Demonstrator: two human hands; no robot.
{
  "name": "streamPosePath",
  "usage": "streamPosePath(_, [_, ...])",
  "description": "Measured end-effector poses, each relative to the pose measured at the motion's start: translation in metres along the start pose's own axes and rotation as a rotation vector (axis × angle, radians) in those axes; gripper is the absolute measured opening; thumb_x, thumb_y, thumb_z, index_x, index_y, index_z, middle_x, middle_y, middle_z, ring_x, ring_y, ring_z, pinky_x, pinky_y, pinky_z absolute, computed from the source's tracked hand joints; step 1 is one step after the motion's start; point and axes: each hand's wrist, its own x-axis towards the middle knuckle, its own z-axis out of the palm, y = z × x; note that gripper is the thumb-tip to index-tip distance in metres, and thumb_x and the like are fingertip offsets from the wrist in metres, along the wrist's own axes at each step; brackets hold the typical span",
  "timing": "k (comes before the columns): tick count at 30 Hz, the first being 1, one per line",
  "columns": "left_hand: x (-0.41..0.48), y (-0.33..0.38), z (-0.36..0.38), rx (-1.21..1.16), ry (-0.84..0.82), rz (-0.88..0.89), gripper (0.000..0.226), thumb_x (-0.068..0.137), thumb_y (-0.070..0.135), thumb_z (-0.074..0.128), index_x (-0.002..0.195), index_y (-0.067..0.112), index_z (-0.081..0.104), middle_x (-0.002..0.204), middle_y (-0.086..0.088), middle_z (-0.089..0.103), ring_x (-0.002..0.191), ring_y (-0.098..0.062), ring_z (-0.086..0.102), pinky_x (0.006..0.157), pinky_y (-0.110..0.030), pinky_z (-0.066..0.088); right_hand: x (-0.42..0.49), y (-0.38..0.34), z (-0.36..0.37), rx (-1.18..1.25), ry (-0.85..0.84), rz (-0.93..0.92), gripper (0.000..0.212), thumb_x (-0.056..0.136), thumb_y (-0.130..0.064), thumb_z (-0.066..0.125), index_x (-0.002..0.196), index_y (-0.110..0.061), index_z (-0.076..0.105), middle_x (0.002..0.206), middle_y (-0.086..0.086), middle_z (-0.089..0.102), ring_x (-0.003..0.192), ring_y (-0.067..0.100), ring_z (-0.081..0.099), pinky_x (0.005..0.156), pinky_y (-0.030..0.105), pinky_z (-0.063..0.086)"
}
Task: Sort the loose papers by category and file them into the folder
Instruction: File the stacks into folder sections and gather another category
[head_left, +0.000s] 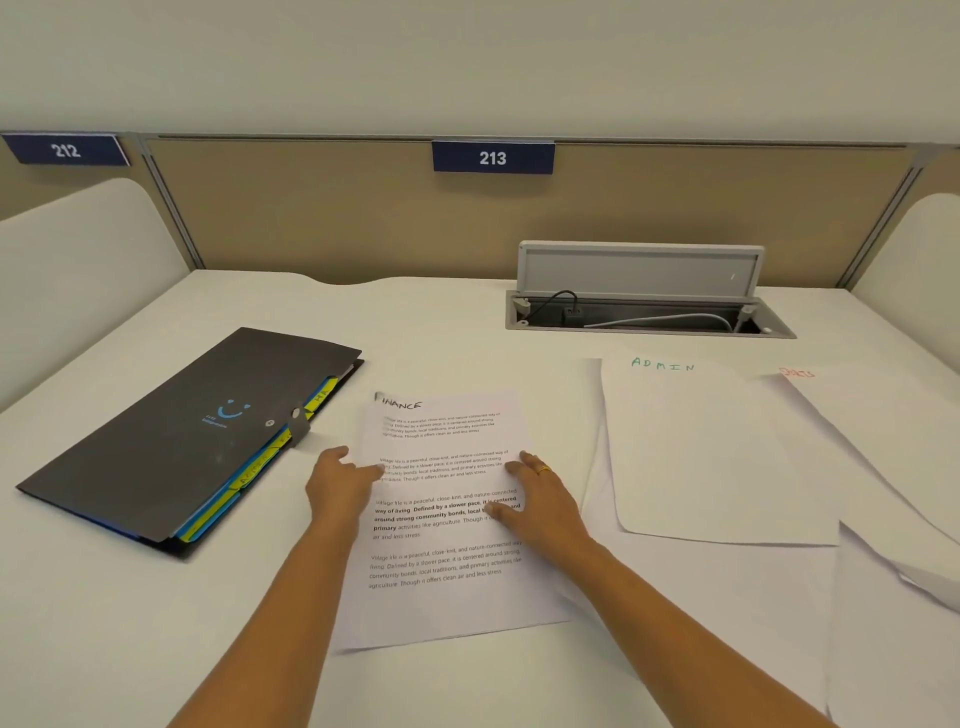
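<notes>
Resting open-fingered on the light, floppy white printed "FINANCE" sheet (447, 571), the left hand (337, 486) and right hand (540, 501) would best pinch its side edges.

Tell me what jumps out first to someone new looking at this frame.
The printed sheet headed FINANCE lies front and centre, with the left hand at its left edge and the right hand resting flat on it. To its left lies the dark folder with yellow and blue dividers showing at its edge; to its right, a sheet headed ADMIN overlaps other white papers. Behind that, a cable hatch stands open.
</notes>
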Motion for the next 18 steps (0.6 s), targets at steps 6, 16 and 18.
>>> streamPosePath(6, [-0.002, 0.005, -0.003, -0.020, -0.021, -0.021, 0.030, 0.084, 0.003, 0.062, 0.114, -0.001, 0.062, 0.098, -0.015, 0.065, 0.097, -0.037, 0.063, 0.091, -0.047, 0.050, 0.001, -0.001, -0.002, 0.041, 0.006, 0.000, 0.067, 0.087, -0.038, 0.061, 0.143, -0.017, 0.031, 0.156, -0.002, 0.017, 0.144, 0.012, 0.015, 0.113, 0.025, 0.018])
streamPosePath(16, [-0.009, 0.018, -0.017, -0.547, -0.185, -0.050, 0.048, 0.076, -0.006, 0.067, 0.121, -0.004, 0.053, 0.095, -0.015, 0.065, 0.079, -0.028, 0.064, 0.076, -0.047, 0.053, 0.021, 0.000, -0.026, 0.628, 0.194, 0.184, 0.068, 0.086, -0.030, 0.065, 0.142, -0.010, 0.032, 0.136, 0.010, 0.047, 0.122, 0.021, 0.048, 0.097, 0.028, 0.037])
streamPosePath(18, [-0.009, 0.021, -0.019, -0.573, -0.220, -0.031, 0.042, 0.077, -0.005, 0.066, 0.117, -0.002, 0.056, 0.088, -0.012, 0.068, 0.068, -0.025, 0.067, 0.064, -0.041, 0.059, 0.027, 0.001, -0.029, 0.752, 0.185, 0.219, 0.063, 0.084, -0.029, 0.069, 0.137, -0.011, 0.039, 0.118, 0.008, 0.055, 0.106, 0.021, 0.055, 0.088, 0.029, 0.041])
